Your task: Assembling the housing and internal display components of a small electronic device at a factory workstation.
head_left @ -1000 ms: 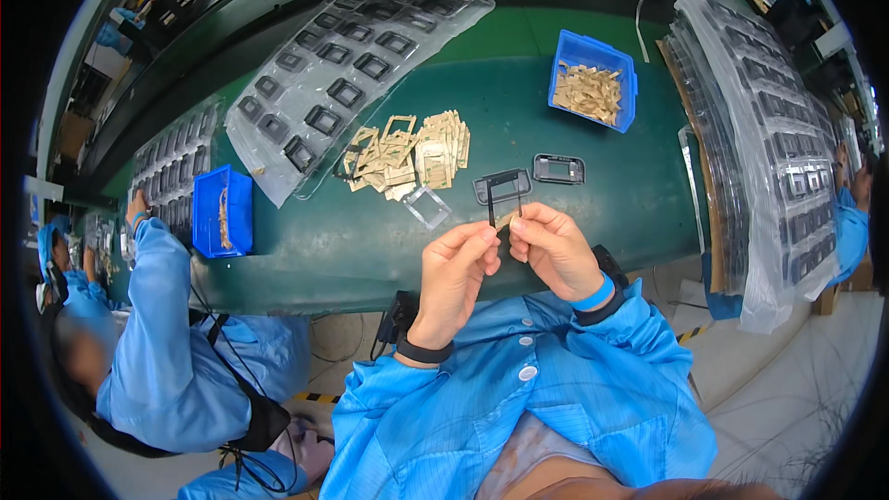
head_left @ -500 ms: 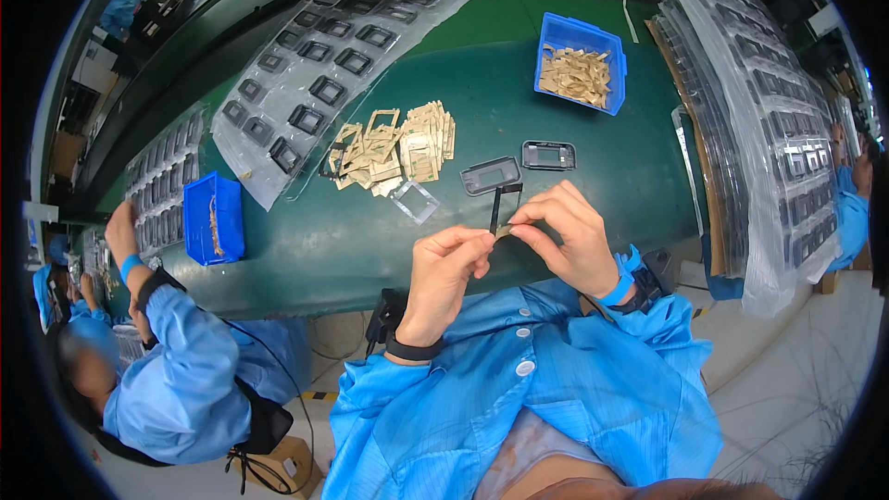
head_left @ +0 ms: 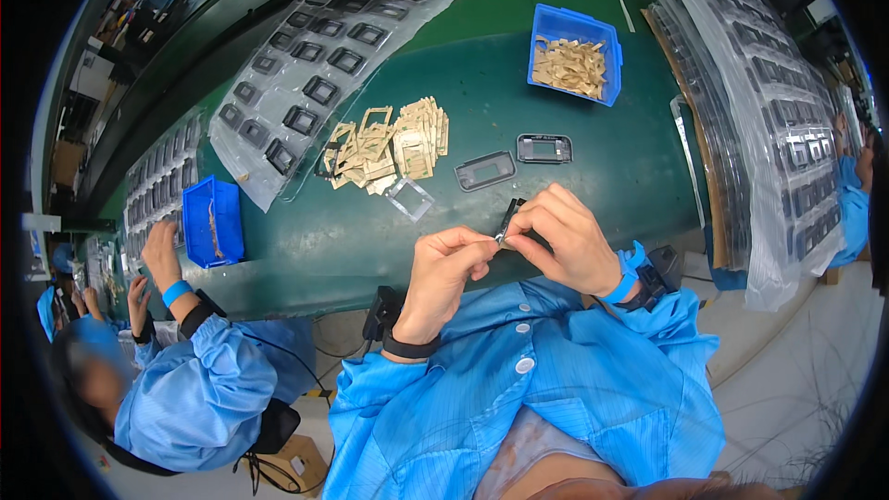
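A narrow black part (head_left: 509, 217) is held up over the near edge of the green surface (head_left: 519, 111), slanting away from the body, with its lower end pinched where the fingertips of both hands meet. The left hand (head_left: 441, 280) is closed to a thumb-and-forefinger pinch on that end, its other fingers curled under; the right hand (head_left: 561, 239) is likewise pinched on the part from the other side, its remaining fingers bent loosely above. A small pale spot is seen at the fingertips, too small to be told. Just beyond, a grey housing (head_left: 485, 171) is laid beside a darker housing (head_left: 544, 138), both on the surface. To their left, a heap of tan frames (head_left: 419, 141) is spread, with a clear frame (head_left: 402, 206) set at its near side. A blue bin (head_left: 576, 26) is placed farther off on the right, partly filled with tan strips (head_left: 569, 67); a second blue bin (head_left: 229, 219) is seen on the left, near a co-worker's hand (head_left: 162, 255). Black frames are carried in a clear plastic tray (head_left: 278, 102) at upper left, and more trays (head_left: 741, 157) are stacked at right.
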Tool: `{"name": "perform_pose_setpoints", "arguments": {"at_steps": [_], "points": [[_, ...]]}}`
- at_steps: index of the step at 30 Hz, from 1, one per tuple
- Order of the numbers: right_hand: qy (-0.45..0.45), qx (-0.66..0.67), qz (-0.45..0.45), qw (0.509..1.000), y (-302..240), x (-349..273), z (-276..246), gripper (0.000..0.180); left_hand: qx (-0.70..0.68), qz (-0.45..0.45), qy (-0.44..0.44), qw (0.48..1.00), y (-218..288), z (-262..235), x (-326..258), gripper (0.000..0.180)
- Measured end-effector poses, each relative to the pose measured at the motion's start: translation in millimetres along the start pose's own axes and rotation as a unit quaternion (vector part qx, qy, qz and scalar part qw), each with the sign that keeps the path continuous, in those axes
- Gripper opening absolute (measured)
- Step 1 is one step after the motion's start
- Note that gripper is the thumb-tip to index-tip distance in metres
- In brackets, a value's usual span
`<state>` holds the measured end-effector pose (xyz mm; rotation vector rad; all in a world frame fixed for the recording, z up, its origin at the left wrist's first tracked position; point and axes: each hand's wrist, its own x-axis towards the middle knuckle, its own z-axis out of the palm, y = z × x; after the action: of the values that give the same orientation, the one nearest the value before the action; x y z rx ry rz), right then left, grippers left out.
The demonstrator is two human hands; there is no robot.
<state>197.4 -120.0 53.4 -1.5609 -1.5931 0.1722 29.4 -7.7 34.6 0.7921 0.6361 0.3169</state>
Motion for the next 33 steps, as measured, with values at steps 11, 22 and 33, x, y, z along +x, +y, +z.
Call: {"name": "perform_pose_setpoints", "arguments": {"at_steps": [11,22,33], "points": [[0.035,-0.158,-0.117,0.98,3.6,-12.7,2.6,0.02,-0.094,-0.096,-0.038,0.99,1.1,2.0,0.4,0.008],[0.04,-0.089,0.013,0.995,-8.6,-14.7,-7.7,0.02,-0.004,-0.004,-0.006,1.0,-3.2,9.7,-4.6,0.006],[0.039,-0.071,0.034,0.996,-6.9,-15.3,-3.8,0.017,0.077,0.098,0.027,0.992,-10.5,23.1,-8.0,0.004]]}}
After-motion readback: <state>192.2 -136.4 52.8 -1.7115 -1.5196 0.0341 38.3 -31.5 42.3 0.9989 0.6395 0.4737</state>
